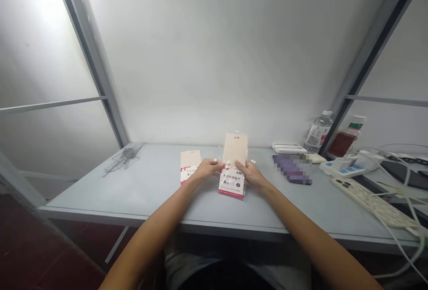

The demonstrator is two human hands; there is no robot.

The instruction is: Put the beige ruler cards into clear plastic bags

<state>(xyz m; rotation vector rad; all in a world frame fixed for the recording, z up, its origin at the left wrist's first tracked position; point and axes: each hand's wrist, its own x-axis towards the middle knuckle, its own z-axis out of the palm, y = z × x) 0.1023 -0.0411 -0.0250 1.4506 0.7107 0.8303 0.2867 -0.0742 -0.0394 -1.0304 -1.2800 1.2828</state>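
Both hands hold a clear plastic pouch (233, 149) with a beige card inside and a white-and-red label printed in Chinese as an exam ruler set. It stands tilted over the desk, label toward me. My left hand (210, 167) pinches its left edge near the middle. On the right edge, my right hand (252, 173) grips with the thumb across the front. Small white round spots show near the fingers; I cannot tell what they are. Just left of my left hand lie similar beige, white and red packets (190, 158), overlapping and partly hidden by my forearm.
The grey desk (150, 187) meets a pale wall. At left lies a crumpled clear plastic bag (123, 158). On the right are a white device (289, 149), a pixelated purple object (291, 169), two bottles (318, 134), a power strip (344, 167), a phone (374, 201) and loose cables.
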